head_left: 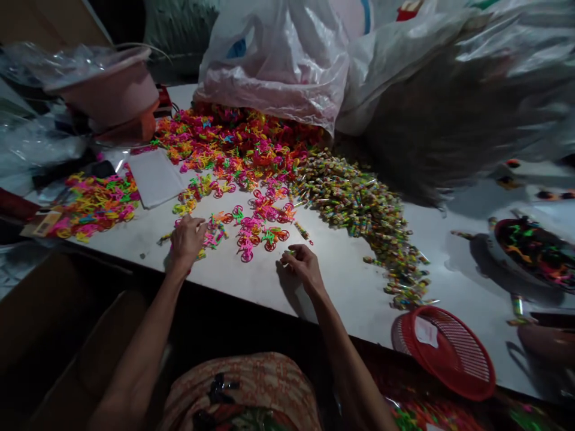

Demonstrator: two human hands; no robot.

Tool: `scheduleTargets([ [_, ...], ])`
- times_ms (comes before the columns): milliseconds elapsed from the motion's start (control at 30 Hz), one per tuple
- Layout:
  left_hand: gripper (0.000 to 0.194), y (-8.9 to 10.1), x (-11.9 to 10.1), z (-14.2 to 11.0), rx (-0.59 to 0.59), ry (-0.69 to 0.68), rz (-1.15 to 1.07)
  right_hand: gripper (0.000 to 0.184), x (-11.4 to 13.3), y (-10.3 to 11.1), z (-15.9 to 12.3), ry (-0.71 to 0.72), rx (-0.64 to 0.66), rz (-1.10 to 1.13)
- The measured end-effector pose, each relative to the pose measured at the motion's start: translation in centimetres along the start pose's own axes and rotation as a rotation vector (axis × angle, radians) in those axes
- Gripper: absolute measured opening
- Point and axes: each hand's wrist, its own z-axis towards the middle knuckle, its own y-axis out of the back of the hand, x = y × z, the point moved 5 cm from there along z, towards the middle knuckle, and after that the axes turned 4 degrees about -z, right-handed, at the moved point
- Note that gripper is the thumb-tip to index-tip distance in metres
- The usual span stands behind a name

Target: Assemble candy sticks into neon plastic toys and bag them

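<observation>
My left hand (186, 239) rests knuckles-up on the white table (341, 287), its fingers curled over small neon plastic bicycle toys (260, 230); what lies under the fingers is hidden. My right hand (303, 263) sits to the right, fingers pinched on a small wrapped candy at its fingertips. Between and just beyond both hands lie several loose toy bicycles in pink, orange and green. A big heap of the same toys (233, 140) fills the table's far side.
A long pile of wrapped candies (359, 203) runs to the right. A red mesh basket (449, 353) lies at the near right edge, a dark bowl of toys (536, 251) beyond it. Plastic bags (287, 60), a pink basin (112, 90), a second toy pile (96, 203).
</observation>
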Motion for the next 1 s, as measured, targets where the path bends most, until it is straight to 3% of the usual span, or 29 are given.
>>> scheduleTargets([
  [100,0.019,0.0,-2.2,-1.2,-0.072,-0.095,0.1,0.033,-0.1,0.1,0.0,0.007,-0.017,-0.001],
  [200,0.021,-3.1,-5.3,-3.3,0.138,-0.184,0.069,0.032,0.0,-0.3,-0.1,0.022,0.019,-0.036],
  [300,0.022,-6.2,-6.9,-4.6,0.301,-0.113,-0.009,0.033,-0.1,-0.5,-0.4,0.044,0.012,-0.075],
  [400,0.022,-7.6,-6.8,-4.8,0.299,0.009,-0.183,0.032,-0.2,-0.5,-0.7,0.043,-0.009,-0.117],
  [500,0.034,-8.0,-5.6,-5.3,0.251,0.196,-0.552,0.029,-0.2,-0.8,-1.2,0.008,0.016,-0.06],
  [633,0.047,-8.6,-5.0,-7.4,0.326,0.477,-1.181,0.028,0.2,-2.4,-1.7,-0.047,0.09,0.15],
  [700,0.047,-8.4,-5.2,-8.2,0.352,0.575,-1.362,0.028,0.4,-3.4,-1.8,-0.079,0.133,0.235],
  [833,0.04,-7.5,-5.9,-8.8,0.436,0.649,-1.482,0.028,0.8,-4.6,-1.9,-0.117,0.227,0.303],
  [1000,0.04,-6.9,-6.5,-9.0,0.556,0.688,-1.525,0.025,1.0,-4.3,-1.9,-0.115,0.345,0.341],
])
